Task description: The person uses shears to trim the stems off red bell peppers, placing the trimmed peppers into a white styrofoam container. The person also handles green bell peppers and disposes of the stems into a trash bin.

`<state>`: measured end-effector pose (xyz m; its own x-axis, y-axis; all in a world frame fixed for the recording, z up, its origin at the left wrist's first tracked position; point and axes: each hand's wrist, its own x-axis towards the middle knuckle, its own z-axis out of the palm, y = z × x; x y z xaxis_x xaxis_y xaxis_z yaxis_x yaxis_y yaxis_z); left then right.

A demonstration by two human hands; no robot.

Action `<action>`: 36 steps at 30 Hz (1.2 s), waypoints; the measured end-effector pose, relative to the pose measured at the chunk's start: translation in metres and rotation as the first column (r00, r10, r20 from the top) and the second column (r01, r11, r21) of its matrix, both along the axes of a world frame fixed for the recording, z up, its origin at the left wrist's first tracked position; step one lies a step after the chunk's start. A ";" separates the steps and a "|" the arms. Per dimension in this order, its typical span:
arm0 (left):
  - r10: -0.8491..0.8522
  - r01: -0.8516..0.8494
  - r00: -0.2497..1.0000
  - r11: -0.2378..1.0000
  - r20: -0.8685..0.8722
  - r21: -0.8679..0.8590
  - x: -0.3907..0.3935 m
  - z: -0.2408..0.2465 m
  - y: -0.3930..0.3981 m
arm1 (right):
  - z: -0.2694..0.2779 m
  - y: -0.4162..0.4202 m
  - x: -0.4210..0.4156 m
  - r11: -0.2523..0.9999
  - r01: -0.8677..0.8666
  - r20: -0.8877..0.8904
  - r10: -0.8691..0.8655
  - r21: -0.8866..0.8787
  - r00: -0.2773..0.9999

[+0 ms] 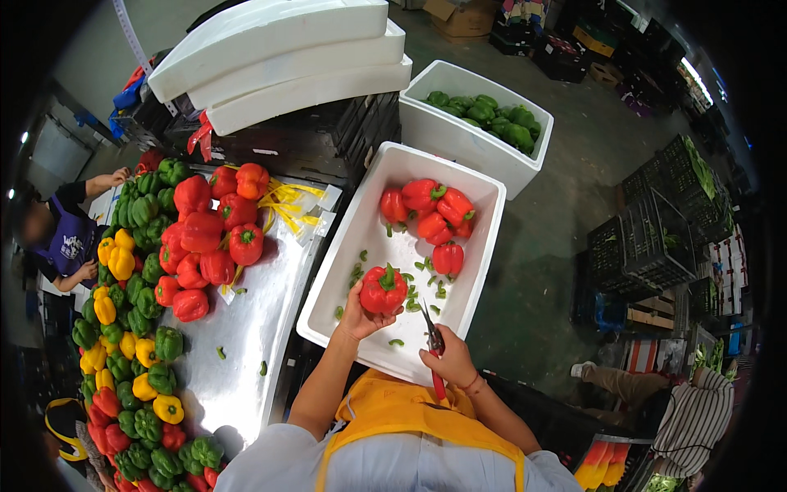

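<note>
My left hand point(366, 317) holds a red bell pepper point(380, 294) with its thick green stem turned up. My right hand point(454, 359) grips red-handled pruning snips point(437, 357), whose narrow pointed tips are beside the pepper, apart from it. Both hands are over the near end of a white foam box point(473, 307). Inside, several red bell peppers point(435, 226) lie toward the far end. Cut green stem pieces point(411, 289) are scattered on the box floor.
To the left, a metal table point(240, 344) bears piled red peppers point(203, 232), green and yellow peppers, and yellow ties point(292, 203). Another foam box point(535, 166) holds green peppers point(486, 114). Stacked foam boxes point(295, 55) stand beyond. A co-worker point(67, 234) is across the table. Black crates point(639, 240) stand right.
</note>
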<state>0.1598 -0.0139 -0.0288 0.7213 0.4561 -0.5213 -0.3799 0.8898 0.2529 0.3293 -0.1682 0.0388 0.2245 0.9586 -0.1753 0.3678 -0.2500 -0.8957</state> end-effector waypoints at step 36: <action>-0.063 0.130 0.954 0.967 -0.293 0.217 -0.029 0.042 -0.051 | -0.010 -0.007 -0.016 0.981 -0.195 -0.076 0.194 -0.005 0.978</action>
<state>0.1311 -0.0652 0.0130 0.6070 0.5240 -0.5974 -0.1784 0.8224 0.5401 0.3133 -0.1750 0.0284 0.0197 0.9802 -0.1971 0.3423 -0.1918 -0.9198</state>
